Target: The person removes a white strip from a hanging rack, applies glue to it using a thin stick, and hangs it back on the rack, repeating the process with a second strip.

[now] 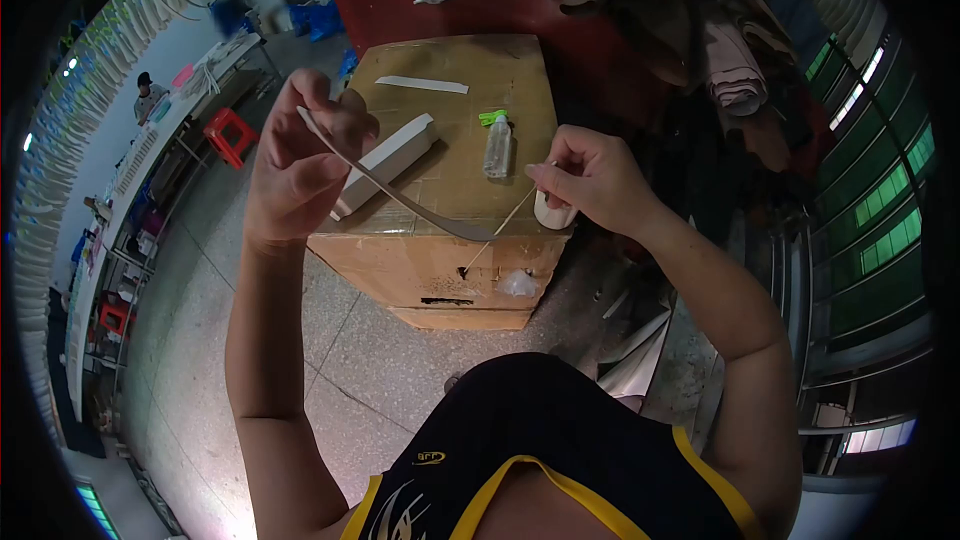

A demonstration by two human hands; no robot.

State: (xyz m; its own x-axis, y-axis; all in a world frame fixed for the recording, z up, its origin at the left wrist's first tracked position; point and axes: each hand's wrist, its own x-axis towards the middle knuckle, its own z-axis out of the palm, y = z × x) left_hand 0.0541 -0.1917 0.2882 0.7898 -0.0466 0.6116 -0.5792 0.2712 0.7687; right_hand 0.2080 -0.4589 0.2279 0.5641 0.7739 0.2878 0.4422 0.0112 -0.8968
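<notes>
My left hand [305, 165] is raised over the left side of a cardboard box [450, 205], closed on a long thin brownish strip [405, 202]. The strip curves down to the right, its far end close over the box's front edge. Between the thumb and fingers of my right hand [590, 180] is a thin pale stick [512, 215], which slants down and crosses the strip's end in this view. A small white rounded object [553, 212] shows just below my right fingers. Between my hands lie a long white box [390, 162] and a clear bottle [497, 152] with a green top.
Farther back on the cardboard box lies a flat white strip [422, 85]. Rolled material [735, 70] and brown sheets are piled behind to the right. At the left are a red stool [230, 136], a long workbench [150, 140] and a person [148, 97] beside it.
</notes>
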